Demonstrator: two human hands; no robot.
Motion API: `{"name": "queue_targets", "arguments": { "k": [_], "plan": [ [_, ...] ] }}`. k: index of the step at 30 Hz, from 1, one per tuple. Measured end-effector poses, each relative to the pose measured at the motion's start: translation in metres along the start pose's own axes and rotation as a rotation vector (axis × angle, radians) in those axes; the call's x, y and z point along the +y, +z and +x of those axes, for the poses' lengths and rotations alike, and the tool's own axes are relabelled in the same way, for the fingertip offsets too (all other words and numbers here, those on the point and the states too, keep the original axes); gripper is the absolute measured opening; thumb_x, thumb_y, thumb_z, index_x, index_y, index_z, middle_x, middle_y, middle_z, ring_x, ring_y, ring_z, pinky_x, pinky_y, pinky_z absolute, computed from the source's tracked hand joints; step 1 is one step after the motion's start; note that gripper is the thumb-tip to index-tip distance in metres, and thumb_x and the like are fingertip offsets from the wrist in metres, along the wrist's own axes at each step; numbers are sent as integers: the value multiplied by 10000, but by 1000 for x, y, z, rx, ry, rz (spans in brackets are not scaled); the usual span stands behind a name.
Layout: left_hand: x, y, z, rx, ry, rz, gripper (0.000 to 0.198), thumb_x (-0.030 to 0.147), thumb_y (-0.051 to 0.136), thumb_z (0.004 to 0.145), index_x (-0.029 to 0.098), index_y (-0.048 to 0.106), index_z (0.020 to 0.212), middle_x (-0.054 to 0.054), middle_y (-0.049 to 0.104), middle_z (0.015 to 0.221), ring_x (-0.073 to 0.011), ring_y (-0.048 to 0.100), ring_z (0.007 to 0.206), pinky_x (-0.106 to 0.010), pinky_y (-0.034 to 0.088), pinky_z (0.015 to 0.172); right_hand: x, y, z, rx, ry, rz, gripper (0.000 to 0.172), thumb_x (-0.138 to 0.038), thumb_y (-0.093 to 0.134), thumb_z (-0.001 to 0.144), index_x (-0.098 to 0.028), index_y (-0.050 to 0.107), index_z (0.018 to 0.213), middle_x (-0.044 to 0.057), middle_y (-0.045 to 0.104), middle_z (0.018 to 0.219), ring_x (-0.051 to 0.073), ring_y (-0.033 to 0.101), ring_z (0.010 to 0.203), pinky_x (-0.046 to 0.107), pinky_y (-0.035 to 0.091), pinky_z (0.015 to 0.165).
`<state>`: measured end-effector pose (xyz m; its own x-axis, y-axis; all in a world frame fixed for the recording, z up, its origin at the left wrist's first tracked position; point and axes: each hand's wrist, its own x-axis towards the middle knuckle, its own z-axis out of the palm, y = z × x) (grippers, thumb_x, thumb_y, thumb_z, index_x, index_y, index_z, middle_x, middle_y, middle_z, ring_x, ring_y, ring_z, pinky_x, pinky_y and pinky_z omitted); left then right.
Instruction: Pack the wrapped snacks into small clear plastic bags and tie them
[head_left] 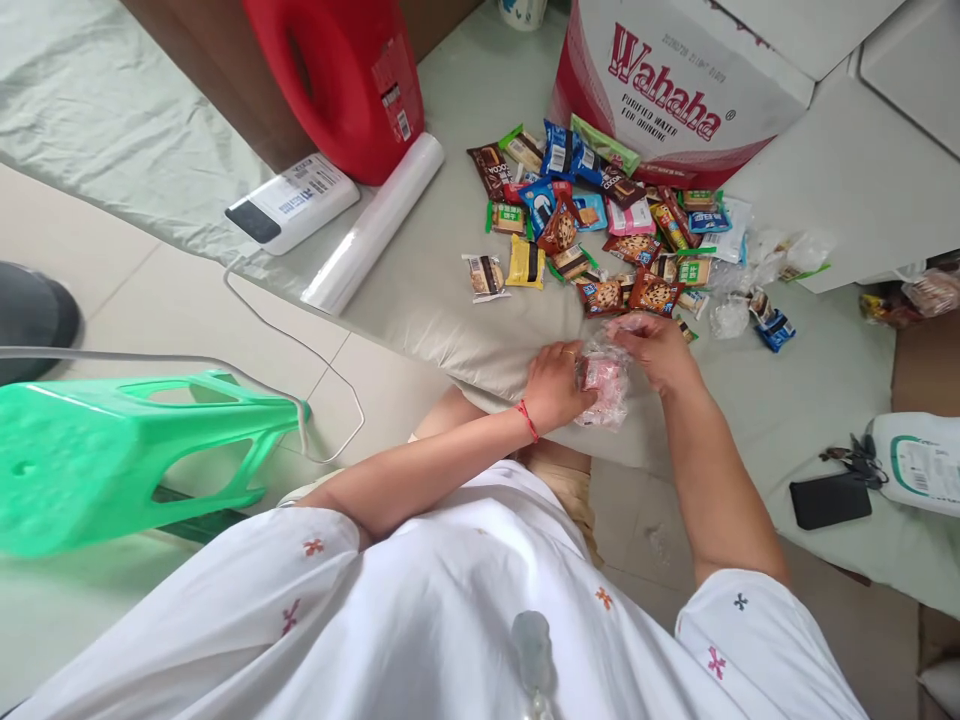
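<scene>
We find the left hand [555,387] gripping a crinkled clear-plastic package [609,410] with pink contents [602,376] at the near edge of the grey-green cloth-covered surface [450,275], the right hand [655,352] apparently pinching its upper end, and advise firm support below, gentle pulling above.

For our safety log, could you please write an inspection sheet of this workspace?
Surface: pale covering, creased near the front edge.
Things in hand: clear plastic bag, pink item inside.
Clutter: wrapped snacks heaped before the Wahaha box; crumpled plastic to their right.
Hands: left hand holds the bag's left side; right hand pinches its top.
Cables: white cable runs from the white device over the edge, towards the green stool.
Surroundings: red jug and plastic roll left of the snacks.
</scene>
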<state>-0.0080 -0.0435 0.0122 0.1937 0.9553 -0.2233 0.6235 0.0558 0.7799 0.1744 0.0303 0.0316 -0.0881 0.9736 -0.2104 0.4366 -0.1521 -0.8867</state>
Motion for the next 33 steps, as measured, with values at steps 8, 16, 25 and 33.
{"name": "queue_targets", "arguments": {
  "k": [8, 16, 25, 33],
  "plan": [
    [2, -4, 14, -5, 22, 26, 356, 326, 788, 747, 204, 634, 1044, -90, 715, 1083, -317, 647, 1079, -474, 511, 971, 16, -4, -109, 35, -613, -576, 284, -272, 596, 971, -313, 776, 1187, 66, 744, 1232, 261, 636, 1174, 471, 518, 1028],
    [-25, 3, 1, 130, 536, -35, 414, 307, 617, 935, 261, 660, 1344, -120, 618, 1482, -299, 474, 1472, -517, 315, 1233, 56, 42, -150, 122, -520, -900, 610, -321, 498, 1055, -297, 348, 1645, 131, 437, 1645, 301, 394, 1547, 632, 189, 1286],
    [-53, -4, -11, -151, 726, 209, 696, 498, 603, 973, 227, 434, 1591, -184, 441, 1639, -321, 385, 1552, -586, 119, 1292, 66, 28, -127, 95, -679, -591, 728, -305, 591, 1016, -274, 264, 1666, 139, 554, 1552, 286, 492, 1478, 551, 476, 1176],
    [-17, -24, 8, -199, 669, -246, 544, 520, 780, 825, 266, 708, 1301, -126, 663, 1431, -330, 520, 1432, -527, 254, 1275, 24, 4, -120, 126, -481, -389, 289, -399, 613, 1003, -323, 742, 1249, 72, 754, 1259, 271, 698, 1185, 490, 549, 1069]
  ]
}}
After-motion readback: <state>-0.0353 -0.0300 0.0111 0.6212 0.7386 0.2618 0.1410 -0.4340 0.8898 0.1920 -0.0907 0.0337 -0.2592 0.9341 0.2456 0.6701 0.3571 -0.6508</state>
